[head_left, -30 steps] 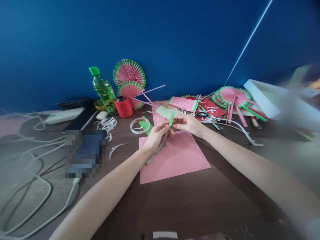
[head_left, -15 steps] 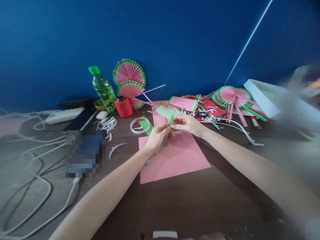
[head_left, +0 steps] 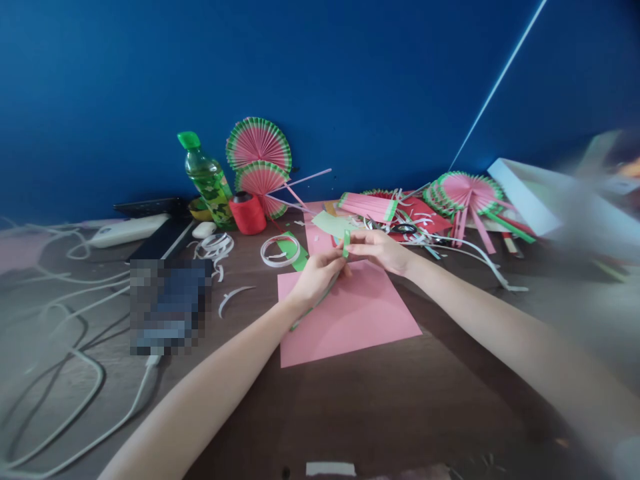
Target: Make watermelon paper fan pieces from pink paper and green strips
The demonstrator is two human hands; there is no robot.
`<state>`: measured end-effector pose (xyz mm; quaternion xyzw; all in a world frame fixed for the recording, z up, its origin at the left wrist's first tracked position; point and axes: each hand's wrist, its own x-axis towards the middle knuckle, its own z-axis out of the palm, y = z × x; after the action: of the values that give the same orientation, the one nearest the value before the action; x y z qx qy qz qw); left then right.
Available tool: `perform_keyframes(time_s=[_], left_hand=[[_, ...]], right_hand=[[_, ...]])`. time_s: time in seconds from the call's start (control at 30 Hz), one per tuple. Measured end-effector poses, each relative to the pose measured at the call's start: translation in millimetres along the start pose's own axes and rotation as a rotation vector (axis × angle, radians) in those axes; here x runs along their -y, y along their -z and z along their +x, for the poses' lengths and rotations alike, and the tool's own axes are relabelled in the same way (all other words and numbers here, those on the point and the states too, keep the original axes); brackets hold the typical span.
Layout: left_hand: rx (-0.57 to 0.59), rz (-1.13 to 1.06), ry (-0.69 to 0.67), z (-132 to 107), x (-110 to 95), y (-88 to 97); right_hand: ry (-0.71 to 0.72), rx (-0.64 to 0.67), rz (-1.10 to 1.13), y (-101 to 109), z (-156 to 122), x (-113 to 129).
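A narrow green paper strip point(head_left: 347, 241) stands up between the fingertips of both hands. My left hand point(head_left: 320, 275) is closed on it, and the strip's lower length trails under the palm toward the lower left. From the right, my right hand point(head_left: 376, 251) pinches the strip near its upper end, thumb and fingers together. Beneath both hands lies a pink paper sheet point(head_left: 350, 317), flat on the dark table. A pale green paper piece point(head_left: 332, 223) rests just beyond the fingertips.
Roll of white tape point(head_left: 262, 253), red thread spool point(head_left: 248, 213) and green bottle point(head_left: 207, 180) stand to the left, near pleated paper fans point(head_left: 259, 147). Cables point(head_left: 100, 373) and a blurred-out device point(head_left: 173, 307) occupy the left side. Scissors point(head_left: 404, 229) and more fans point(head_left: 463, 190) lie at the right.
The strip's upper end has turned slightly and sits a little lower between the fingers. Both hands stay in nearly the same place; the rest is unchanged.
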<state>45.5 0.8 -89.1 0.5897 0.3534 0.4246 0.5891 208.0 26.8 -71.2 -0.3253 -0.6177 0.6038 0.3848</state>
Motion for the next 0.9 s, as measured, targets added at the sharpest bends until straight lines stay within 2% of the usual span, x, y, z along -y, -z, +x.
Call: perform_keyframes(time_s=[0.2, 0.5, 0.9], left_hand=[[-0.034, 0.038, -0.003, 0, -2, -1.2], [-0.061, 0.042, -0.027, 0, -1, -3.5], [0.039, -0.055, -0.017, 4, 6, 3.5]], right_hand=[[0.029, -0.18, -0.131, 0, 1, 3], [0.158, -0.248, -0.437, -12, -3, 10], [0.134, -0.319, -0.218, -8, 0, 5]])
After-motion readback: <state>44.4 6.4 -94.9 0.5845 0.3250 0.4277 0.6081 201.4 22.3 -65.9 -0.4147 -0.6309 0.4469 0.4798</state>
